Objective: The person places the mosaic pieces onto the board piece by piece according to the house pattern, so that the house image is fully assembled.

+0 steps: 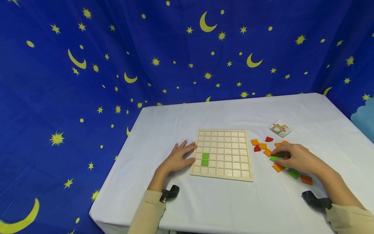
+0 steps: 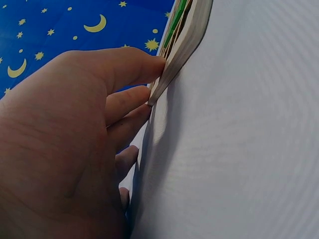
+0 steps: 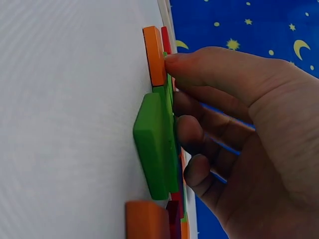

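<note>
A square wooden grid board (image 1: 223, 154) lies flat on the table, with two green square tiles (image 1: 205, 159) in neighbouring cells near its left side. My left hand (image 1: 176, 159) rests at the board's left edge, fingers spread, thumb and forefinger touching the rim. On the right, my right hand (image 1: 298, 157) is bent low over a loose group of coloured tiles. Its thumb and forefinger pinch a green tile (image 1: 274, 158) at its edges. In the right wrist view, an orange tile (image 3: 154, 56) and a thick green tile (image 3: 152, 147) lie close by the thumb. The palm hides some tiles.
A small pattern card stack (image 1: 280, 128) lies behind the tiles. Orange squares (image 1: 255, 142) and red quarter-round tiles (image 1: 269, 139) are scattered between board and hand. A dark orange tile (image 1: 306, 179) lies nearer the front. A star-patterned blue curtain (image 1: 187, 48) hangs behind the white-covered table (image 1: 219, 204).
</note>
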{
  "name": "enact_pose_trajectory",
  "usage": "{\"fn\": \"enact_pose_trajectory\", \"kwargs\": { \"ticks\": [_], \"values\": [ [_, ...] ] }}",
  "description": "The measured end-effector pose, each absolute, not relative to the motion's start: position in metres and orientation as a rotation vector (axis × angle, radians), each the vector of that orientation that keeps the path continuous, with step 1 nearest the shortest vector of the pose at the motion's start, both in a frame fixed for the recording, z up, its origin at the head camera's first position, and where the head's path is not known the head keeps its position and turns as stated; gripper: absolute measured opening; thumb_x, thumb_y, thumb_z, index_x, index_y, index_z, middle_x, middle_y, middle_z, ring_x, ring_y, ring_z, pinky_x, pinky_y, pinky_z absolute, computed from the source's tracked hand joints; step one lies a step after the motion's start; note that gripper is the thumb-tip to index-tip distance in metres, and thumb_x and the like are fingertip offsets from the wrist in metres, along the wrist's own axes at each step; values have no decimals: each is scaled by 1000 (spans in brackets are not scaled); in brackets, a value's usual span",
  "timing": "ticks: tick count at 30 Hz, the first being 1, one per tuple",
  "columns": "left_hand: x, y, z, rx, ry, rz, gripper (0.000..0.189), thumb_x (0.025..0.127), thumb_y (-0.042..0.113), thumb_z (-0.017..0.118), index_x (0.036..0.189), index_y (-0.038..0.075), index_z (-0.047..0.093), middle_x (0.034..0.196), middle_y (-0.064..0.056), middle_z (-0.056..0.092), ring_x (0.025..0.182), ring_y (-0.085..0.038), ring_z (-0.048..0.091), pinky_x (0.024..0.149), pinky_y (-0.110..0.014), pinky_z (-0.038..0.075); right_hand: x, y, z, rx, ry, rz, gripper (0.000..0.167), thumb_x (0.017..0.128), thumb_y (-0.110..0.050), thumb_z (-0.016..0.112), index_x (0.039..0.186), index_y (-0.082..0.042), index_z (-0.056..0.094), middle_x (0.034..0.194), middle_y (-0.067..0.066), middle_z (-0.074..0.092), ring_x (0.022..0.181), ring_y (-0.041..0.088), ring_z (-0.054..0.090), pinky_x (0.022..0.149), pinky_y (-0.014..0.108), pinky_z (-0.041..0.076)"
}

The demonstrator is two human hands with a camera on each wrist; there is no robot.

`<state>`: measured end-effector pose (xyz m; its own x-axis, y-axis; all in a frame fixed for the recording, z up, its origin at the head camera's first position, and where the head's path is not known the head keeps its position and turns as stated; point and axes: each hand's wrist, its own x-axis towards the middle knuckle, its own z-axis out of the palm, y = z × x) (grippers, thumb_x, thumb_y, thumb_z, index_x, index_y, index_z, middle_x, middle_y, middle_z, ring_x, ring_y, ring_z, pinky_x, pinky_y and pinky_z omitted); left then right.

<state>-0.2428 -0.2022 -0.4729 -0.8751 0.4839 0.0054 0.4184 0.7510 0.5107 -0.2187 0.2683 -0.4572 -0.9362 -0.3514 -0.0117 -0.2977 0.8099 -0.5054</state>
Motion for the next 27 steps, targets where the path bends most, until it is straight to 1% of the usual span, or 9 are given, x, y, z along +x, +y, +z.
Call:
{"fn": "enact_pose_trajectory", "kwargs": {
  "ticks": [4, 9, 11, 15, 18, 24, 25, 26, 27],
  "values": [
    [-243, -202, -474, 738, 2823, 771, 58, 93, 40, 59, 146, 21, 45, 153, 7, 33, 145, -23, 9, 114, -47, -3, -219, 267, -455, -505, 2894, -750, 36, 77, -34, 81, 105, -13, 71, 84, -3, 56, 72, 17, 46, 59, 29, 39],
    [-243, -202, -475, 732, 2835, 755, 58, 92, 40, 59, 146, 23, 45, 152, 9, 32, 145, -21, 10, 115, -45, -3, -220, 261, -453, -495, 2889, -754, 35, 77, -34, 80, 102, -12, 70, 81, -3, 56, 72, 17, 48, 58, 29, 40],
    [-243, -202, -475, 729, 2837, 753, 58, 92, 40, 59, 146, 24, 45, 152, 10, 32, 145, -20, 10, 115, -44, -3, -220, 258, -452, -499, 2885, -758, 34, 77, -34, 81, 102, -12, 70, 83, -2, 58, 72, 17, 48, 60, 30, 41],
    [-243, -203, -475, 738, 2838, 754, 58, 93, 41, 58, 146, 23, 45, 152, 9, 32, 145, -22, 10, 115, -45, -2, -221, 255, -451, -516, 2870, -761, 34, 76, -30, 81, 102, -11, 70, 82, -2, 58, 72, 17, 48, 60, 29, 41],
    [-243, -203, -474, 744, 2839, 749, 58, 93, 41, 58, 146, 23, 44, 152, 10, 32, 145, -23, 10, 115, -45, -2, -221, 254, -452, -526, 2865, -755, 32, 76, -25, 80, 103, -11, 70, 78, -3, 55, 71, 16, 48, 58, 29, 39],
    [-245, -203, -475, 746, 2838, 747, 58, 93, 42, 58, 146, 24, 44, 152, 12, 31, 145, -22, 10, 115, -45, -2, -226, 245, -450, -603, 2877, -721, 29, 75, -22, 79, 102, -14, 74, 90, -3, 61, 75, 16, 50, 63, 30, 43],
    [-245, -203, -475, 743, 2839, 744, 58, 93, 42, 58, 146, 24, 44, 152, 12, 31, 145, -22, 10, 115, -45, -2, -226, 243, -449, -621, 2881, -721, 29, 75, -23, 79, 102, -15, 74, 94, -2, 63, 75, 15, 50, 64, 30, 44],
    [-244, -203, -475, 742, 2841, 742, 58, 93, 42, 58, 146, 24, 44, 152, 13, 31, 145, -22, 10, 115, -45, -2, -227, 239, -447, -632, 2874, -729, 29, 75, -22, 79, 102, -15, 74, 90, -3, 62, 73, 15, 49, 60, 28, 43],
    [-244, -203, -474, 741, 2839, 743, 58, 93, 42, 58, 146, 24, 44, 152, 13, 31, 145, -22, 10, 115, -45, -2, -228, 236, -446, -651, 2869, -744, 29, 75, -22, 79, 102, -15, 74, 91, -3, 62, 73, 14, 49, 60, 27, 42]
  ]
}}
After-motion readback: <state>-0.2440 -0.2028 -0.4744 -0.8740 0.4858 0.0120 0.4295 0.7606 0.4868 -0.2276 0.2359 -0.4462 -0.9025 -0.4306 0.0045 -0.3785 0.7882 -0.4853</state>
